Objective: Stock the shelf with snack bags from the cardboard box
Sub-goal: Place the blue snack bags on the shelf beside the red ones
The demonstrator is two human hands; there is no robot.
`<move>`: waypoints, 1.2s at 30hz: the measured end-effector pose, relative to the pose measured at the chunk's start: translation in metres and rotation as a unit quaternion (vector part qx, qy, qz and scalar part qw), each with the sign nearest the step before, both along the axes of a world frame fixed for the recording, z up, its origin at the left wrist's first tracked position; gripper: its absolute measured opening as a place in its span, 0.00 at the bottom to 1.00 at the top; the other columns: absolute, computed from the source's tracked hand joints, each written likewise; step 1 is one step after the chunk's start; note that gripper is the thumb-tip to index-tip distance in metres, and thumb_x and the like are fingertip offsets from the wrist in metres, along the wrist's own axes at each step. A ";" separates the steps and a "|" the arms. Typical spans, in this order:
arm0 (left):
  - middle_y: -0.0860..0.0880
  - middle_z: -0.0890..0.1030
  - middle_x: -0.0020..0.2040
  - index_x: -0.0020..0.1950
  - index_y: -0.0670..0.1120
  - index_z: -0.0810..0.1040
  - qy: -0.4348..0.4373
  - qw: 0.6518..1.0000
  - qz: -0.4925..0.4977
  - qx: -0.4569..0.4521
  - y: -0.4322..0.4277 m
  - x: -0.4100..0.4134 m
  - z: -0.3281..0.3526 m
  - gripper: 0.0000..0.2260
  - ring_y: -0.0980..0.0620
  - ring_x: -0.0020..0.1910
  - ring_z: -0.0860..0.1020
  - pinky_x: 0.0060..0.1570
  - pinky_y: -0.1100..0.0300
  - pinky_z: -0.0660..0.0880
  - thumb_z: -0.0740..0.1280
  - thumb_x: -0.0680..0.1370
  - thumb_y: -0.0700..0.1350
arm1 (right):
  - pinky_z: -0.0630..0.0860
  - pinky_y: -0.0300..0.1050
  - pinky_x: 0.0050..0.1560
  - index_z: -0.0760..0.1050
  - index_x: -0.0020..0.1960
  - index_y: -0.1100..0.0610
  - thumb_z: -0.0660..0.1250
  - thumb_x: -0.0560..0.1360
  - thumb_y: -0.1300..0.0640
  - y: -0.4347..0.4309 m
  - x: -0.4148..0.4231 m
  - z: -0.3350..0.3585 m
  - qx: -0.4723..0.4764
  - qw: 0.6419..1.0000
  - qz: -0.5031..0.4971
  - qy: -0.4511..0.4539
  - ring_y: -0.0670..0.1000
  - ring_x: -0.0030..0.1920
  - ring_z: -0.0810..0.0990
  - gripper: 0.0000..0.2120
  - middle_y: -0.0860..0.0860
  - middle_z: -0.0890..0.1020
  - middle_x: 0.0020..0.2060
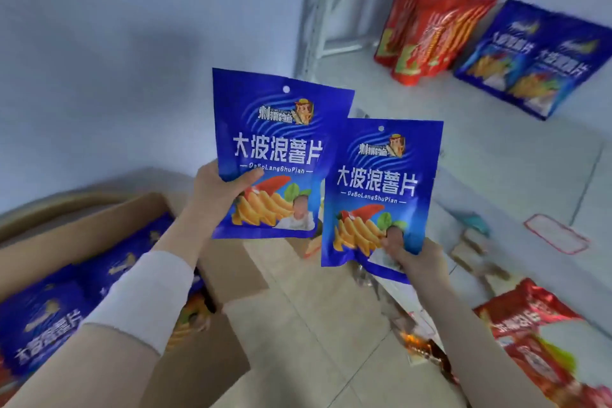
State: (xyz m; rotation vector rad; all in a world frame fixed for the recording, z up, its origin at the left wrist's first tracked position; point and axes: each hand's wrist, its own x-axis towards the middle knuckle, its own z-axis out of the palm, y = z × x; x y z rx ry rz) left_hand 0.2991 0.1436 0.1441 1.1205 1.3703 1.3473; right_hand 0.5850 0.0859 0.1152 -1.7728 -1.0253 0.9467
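My left hand (pixel 217 190) grips a blue snack bag (pixel 278 142) by its left edge, held upright in mid-air. My right hand (pixel 419 258) pinches a second blue snack bag (pixel 381 182) at its lower right corner, just right of and slightly below the first. The open cardboard box (pixel 99 235) sits at the lower left with more blue bags (pixel 49 315) lying inside. On the white shelf (pixel 430 116) at the upper right stand red bags (pixel 430 33) and blue bags (pixel 530 60) leaning against the back wall.
The shelf's white upright post (pixel 314 10) rises at the top centre. A lower shelf level at the bottom right carries red bags (pixel 536 334). Tiled floor (pixel 314 325) shows between box and shelf. A pale wall fills the left.
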 end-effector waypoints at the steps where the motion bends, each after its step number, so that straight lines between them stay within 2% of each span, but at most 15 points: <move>1: 0.63 0.81 0.30 0.43 0.54 0.76 0.000 1.000 -0.020 0.012 0.012 0.031 0.008 0.09 0.66 0.32 0.80 0.32 0.71 0.75 0.70 0.73 0.39 | 0.63 0.35 0.25 0.67 0.33 0.55 0.68 0.74 0.54 0.004 0.028 0.009 0.019 1.000 -0.014 0.000 0.43 0.23 0.67 0.15 0.44 0.69 0.21; 5: 0.61 0.80 0.40 0.46 0.56 0.74 0.001 0.993 -0.105 0.059 0.052 0.147 0.037 0.08 0.66 0.36 0.80 0.32 0.72 0.75 0.69 0.75 0.43 | 0.63 0.40 0.30 0.68 0.36 0.55 0.68 0.75 0.53 0.012 0.128 0.041 0.048 0.997 -0.067 -0.014 0.49 0.28 0.69 0.13 0.49 0.71 0.27; 7: 0.59 0.80 0.41 0.45 0.56 0.74 0.006 0.987 -0.143 0.072 0.069 0.197 0.048 0.08 0.67 0.35 0.80 0.31 0.73 0.75 0.70 0.74 0.43 | 0.63 0.42 0.31 0.69 0.35 0.55 0.69 0.74 0.53 0.019 0.169 0.051 0.060 0.993 -0.101 -0.025 0.50 0.30 0.69 0.13 0.50 0.71 0.27; 11: 0.56 0.81 0.42 0.47 0.51 0.77 0.009 0.976 -0.201 0.086 0.113 0.275 0.062 0.07 0.59 0.39 0.81 0.38 0.67 0.78 0.70 0.74 0.41 | 0.66 0.43 0.32 0.70 0.36 0.54 0.69 0.74 0.51 0.047 0.228 0.065 0.086 0.985 -0.145 -0.022 0.52 0.32 0.71 0.12 0.51 0.74 0.30; 15: 0.55 0.81 0.42 0.46 0.50 0.77 0.015 0.970 -0.227 0.088 0.180 0.340 0.062 0.07 0.62 0.37 0.81 0.39 0.66 0.78 0.70 0.74 0.39 | 0.65 0.44 0.32 0.70 0.36 0.54 0.68 0.75 0.52 0.095 0.276 0.068 0.113 0.976 -0.184 -0.012 0.52 0.32 0.70 0.12 0.53 0.74 0.32; 20: 0.57 0.79 0.43 0.53 0.47 0.75 0.020 0.958 -0.262 0.112 0.295 0.406 0.066 0.09 0.68 0.36 0.79 0.35 0.75 0.74 0.69 0.75 0.39 | 0.70 0.43 0.35 0.72 0.38 0.51 0.67 0.75 0.52 0.183 0.328 0.071 0.143 0.965 -0.219 -0.015 0.50 0.34 0.75 0.08 0.49 0.79 0.34; 24: 0.55 0.81 0.47 0.56 0.46 0.76 0.026 0.956 -0.275 0.103 0.396 0.450 0.061 0.13 0.58 0.46 0.80 0.50 0.61 0.75 0.72 0.73 0.42 | 0.72 0.40 0.34 0.74 0.41 0.51 0.66 0.76 0.52 0.267 0.359 0.066 0.149 0.956 -0.252 -0.001 0.49 0.36 0.78 0.05 0.48 0.80 0.36; 29: 0.57 0.80 0.45 0.53 0.50 0.76 0.016 0.948 -0.309 0.073 0.497 0.499 0.053 0.09 0.59 0.46 0.80 0.47 0.61 0.76 0.71 0.74 0.42 | 0.70 0.43 0.37 0.73 0.40 0.53 0.66 0.76 0.53 0.365 0.395 0.050 0.134 0.951 -0.278 0.014 0.49 0.37 0.75 0.07 0.50 0.78 0.36; 33: 0.51 0.81 0.49 0.54 0.48 0.77 0.014 0.952 -0.297 0.066 0.554 0.536 0.040 0.10 0.50 0.52 0.80 0.54 0.53 0.76 0.70 0.74 0.42 | 0.70 0.36 0.34 0.73 0.38 0.53 0.67 0.76 0.55 0.417 0.426 0.039 0.138 0.943 -0.302 0.035 0.46 0.33 0.73 0.08 0.47 0.76 0.33; 36: 0.51 0.81 0.50 0.55 0.48 0.76 0.014 0.952 -0.296 0.073 0.582 0.558 0.035 0.10 0.52 0.51 0.80 0.54 0.55 0.76 0.70 0.74 0.42 | 0.69 0.34 0.33 0.72 0.37 0.52 0.68 0.75 0.57 0.440 0.446 0.036 0.134 0.941 -0.310 0.030 0.45 0.33 0.72 0.10 0.47 0.74 0.32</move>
